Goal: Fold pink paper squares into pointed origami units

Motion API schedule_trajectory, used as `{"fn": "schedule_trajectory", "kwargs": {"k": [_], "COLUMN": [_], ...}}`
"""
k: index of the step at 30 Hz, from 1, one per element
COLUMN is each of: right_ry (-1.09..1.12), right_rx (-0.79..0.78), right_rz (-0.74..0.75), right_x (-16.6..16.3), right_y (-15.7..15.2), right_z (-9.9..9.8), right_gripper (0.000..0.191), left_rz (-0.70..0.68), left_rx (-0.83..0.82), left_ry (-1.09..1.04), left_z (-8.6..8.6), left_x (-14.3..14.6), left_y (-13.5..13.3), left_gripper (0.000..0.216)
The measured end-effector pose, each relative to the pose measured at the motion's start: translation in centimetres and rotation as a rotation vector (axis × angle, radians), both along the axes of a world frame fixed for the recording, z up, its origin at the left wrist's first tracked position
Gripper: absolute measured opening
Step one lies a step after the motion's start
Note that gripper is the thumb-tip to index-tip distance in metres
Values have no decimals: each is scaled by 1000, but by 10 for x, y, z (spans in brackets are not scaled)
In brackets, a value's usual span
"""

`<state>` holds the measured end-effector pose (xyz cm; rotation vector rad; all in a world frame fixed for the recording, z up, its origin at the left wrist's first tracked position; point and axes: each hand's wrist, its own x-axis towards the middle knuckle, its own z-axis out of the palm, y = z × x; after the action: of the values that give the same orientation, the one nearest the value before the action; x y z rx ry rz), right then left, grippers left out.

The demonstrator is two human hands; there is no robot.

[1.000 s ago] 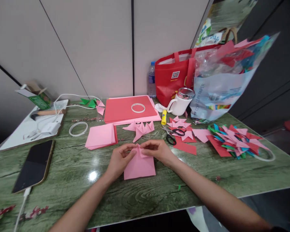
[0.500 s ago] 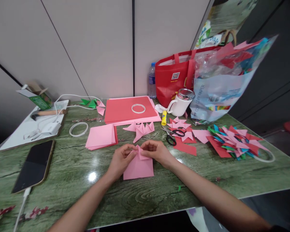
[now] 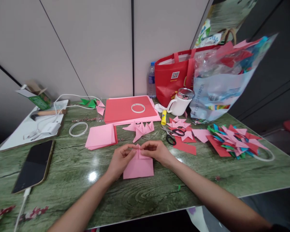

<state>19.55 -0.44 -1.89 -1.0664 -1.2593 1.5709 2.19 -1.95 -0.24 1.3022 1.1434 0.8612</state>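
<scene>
A pink paper sheet (image 3: 138,167) lies on the green table (image 3: 70,170) in front of me, its far corners folded in towards the middle. My left hand (image 3: 119,159) pinches the folded top from the left side. My right hand (image 3: 157,150) pinches the same top edge from the right, fingers curled onto the small flap. Both hands meet at the paper's far edge. Beyond them lie folded pink pieces (image 3: 142,128) and a stack of pink square sheets (image 3: 101,136).
Scissors (image 3: 172,134), a yellow glue stick (image 3: 163,117), a white mug (image 3: 181,102), red paper with a tape ring (image 3: 138,108), a red bag (image 3: 172,79) and a plastic bag (image 3: 222,80) stand behind. Folded coloured pieces (image 3: 233,141) pile right. A phone (image 3: 33,166) charges left.
The hands stay at the paper's top edge with only small finger movements on the fold. The sheet has shifted very slightly.
</scene>
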Motion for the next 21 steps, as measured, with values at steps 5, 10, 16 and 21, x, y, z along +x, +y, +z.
{"fn": "schedule_trajectory", "kwargs": {"k": [5, 10, 16, 21], "right_ry": [30, 53, 61, 46], "right_rx": [-23, -41, -70, -61], "right_rz": [4, 12, 25, 21], "right_x": [0, 0, 1, 1], "right_y": [0, 1, 1, 1], "right_z": [0, 1, 0, 0], "right_gripper": [30, 35, 42, 42], "left_rz": [-19, -1, -4, -13], "left_rx": [-31, -16, -54, -70], "left_ry": [-4, 42, 118, 111], "left_z": [-1, -1, -1, 1], "left_x": [0, 0, 1, 2], "left_y": [0, 0, -1, -1], "left_gripper": [38, 48, 49, 51]}}
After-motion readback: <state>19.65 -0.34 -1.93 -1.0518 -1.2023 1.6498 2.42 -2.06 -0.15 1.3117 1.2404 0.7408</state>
